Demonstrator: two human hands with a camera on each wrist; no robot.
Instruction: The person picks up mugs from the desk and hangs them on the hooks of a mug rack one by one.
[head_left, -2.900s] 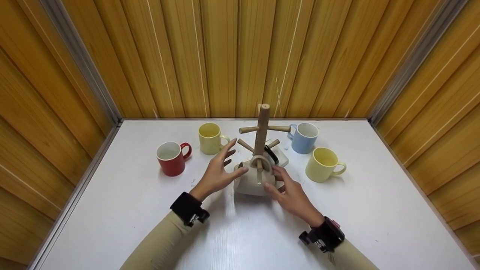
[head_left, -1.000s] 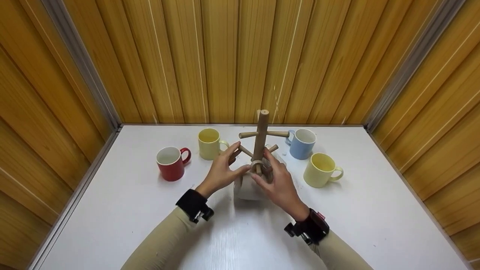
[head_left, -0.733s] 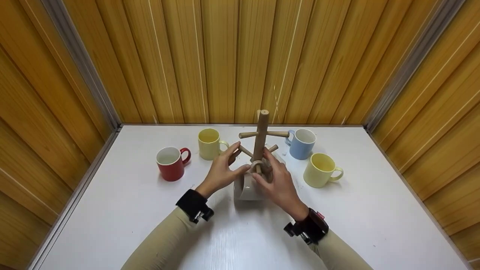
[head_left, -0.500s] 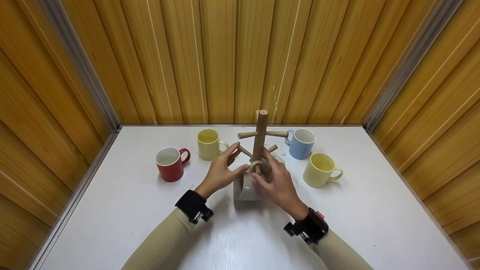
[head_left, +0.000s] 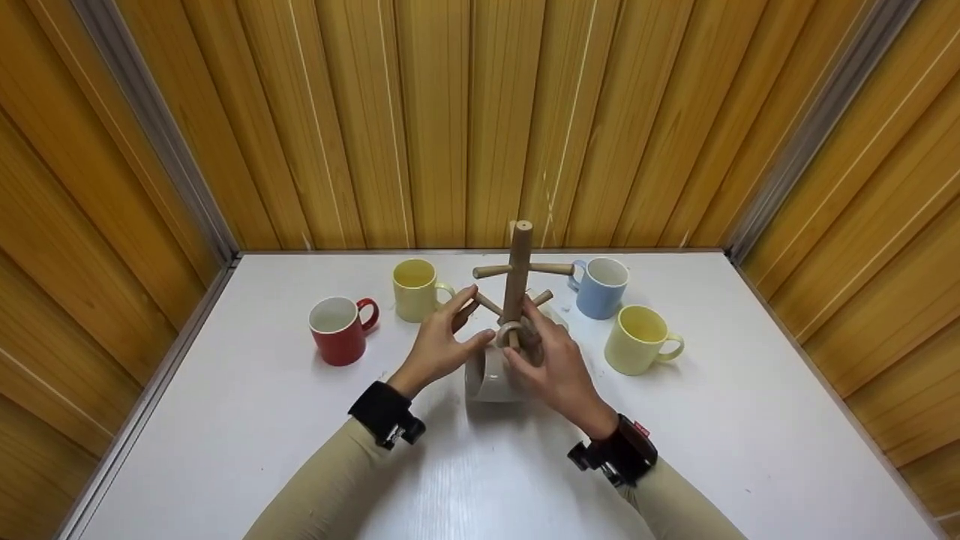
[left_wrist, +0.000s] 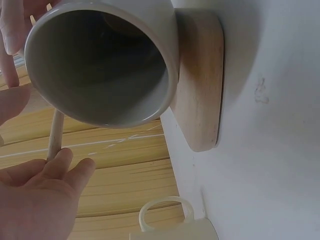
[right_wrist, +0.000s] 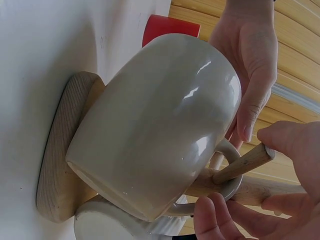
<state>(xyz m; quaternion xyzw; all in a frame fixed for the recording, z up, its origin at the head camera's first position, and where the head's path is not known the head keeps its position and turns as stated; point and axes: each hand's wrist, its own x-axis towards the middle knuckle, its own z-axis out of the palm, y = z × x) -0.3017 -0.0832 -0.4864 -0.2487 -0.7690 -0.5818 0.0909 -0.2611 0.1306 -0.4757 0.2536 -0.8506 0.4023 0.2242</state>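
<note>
A grey-white mug (right_wrist: 150, 125) hangs sideways by its handle on a low peg of a wooden mug tree (head_left: 517, 277), with its mouth facing left. My right hand (head_left: 559, 367) curls about that peg; its fingers hold the mug's handle (right_wrist: 232, 187), its thumb is by the peg tip, and its index finger lies along the post. Some of these fingers are hidden in the head view. My left hand (head_left: 437, 349) spreads on the other side, fingertips touching the end of another peg (left_wrist: 56, 135), thumb near the handle.
A red mug (head_left: 337, 337) and a yellow mug (head_left: 415, 292) stand on the left. On the right are a blue mug (head_left: 602, 289) and another yellow mug (head_left: 637, 341). Part of a further white mug (right_wrist: 105, 222) shows behind the hanging one. Wood-patterned walls enclose the white table (head_left: 465, 480).
Since the earliest frame, my right hand has shifted from the mug's body up to the handle and post. My left fingertips have come onto the peg. During the last second both hands stay nearly still.
</note>
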